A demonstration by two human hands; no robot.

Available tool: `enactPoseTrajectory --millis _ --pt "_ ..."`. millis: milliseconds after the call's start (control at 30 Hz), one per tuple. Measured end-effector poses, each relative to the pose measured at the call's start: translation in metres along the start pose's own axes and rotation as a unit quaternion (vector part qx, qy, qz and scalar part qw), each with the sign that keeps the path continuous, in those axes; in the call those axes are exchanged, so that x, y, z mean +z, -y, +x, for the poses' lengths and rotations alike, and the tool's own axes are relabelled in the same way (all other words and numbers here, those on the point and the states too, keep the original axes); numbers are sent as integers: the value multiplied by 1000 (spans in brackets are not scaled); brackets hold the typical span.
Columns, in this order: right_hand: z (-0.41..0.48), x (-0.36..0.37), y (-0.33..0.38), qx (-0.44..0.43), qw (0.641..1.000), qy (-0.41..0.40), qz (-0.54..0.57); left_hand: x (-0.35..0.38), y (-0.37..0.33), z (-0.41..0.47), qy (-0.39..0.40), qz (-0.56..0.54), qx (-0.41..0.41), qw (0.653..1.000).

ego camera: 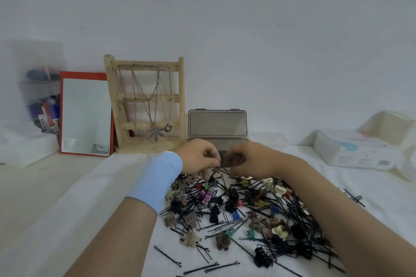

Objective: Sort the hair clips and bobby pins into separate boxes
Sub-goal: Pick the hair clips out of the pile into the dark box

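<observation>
"Starting near you: pins [167, 255] and clips [279, 231] lie mixed in one heap on the worktop [33, 198], so I judge the sorting is barely begun."

"And my hands?"

"Both are at the heap's far edge, against the box [234, 161]. Your left hand's [198, 157] fingers [210, 159] bunch together, perhaps pinching something small. Your right hand's [254, 159] curl, and I can't tell what they hold. Next, release over the box."

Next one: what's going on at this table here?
A person is sorting a mixed pile of hair clips and bobby pins on a white cloth. The left hand and right hand meet at the pile's far edge, just in front of an open grey box. Their fingers are curled, but what they hold is too blurred to tell.
</observation>
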State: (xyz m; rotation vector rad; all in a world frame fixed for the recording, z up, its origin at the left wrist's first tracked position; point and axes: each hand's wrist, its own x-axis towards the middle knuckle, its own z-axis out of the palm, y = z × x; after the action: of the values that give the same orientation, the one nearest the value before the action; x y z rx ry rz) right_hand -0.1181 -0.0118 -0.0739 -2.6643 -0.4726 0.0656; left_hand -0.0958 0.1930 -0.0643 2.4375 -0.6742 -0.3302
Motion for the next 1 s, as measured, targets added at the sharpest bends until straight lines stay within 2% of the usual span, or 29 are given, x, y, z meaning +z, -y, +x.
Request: enactPoseTrajectory --millis 200,400,500,667,800,867,1000 --pt "-13 -13 9 5 998 58 0 7 -5 -3 28 -63 -13 998" --pt "-18 -12 26 -39 986 156 -49 4 -13 -12 57 28 -42 997" --pt "-17 -6 26 -36 982 174 -71 5 -13 -18 36 100 -19 994" --pt "-15 -10 20 -33 992 114 -46 2 -12 -19 -76 54 -2 996" --pt "-11 -15 12 -28 998 50 12 -2 -16 -8 -193 62 26 979" --pt "-6 -15 7 -14 999 -14 27 -4 -15 1 -227 56 28 972" --pt "14 -16 -2 21 981 -186 54 -5 -9 17 -227 40 21 973"
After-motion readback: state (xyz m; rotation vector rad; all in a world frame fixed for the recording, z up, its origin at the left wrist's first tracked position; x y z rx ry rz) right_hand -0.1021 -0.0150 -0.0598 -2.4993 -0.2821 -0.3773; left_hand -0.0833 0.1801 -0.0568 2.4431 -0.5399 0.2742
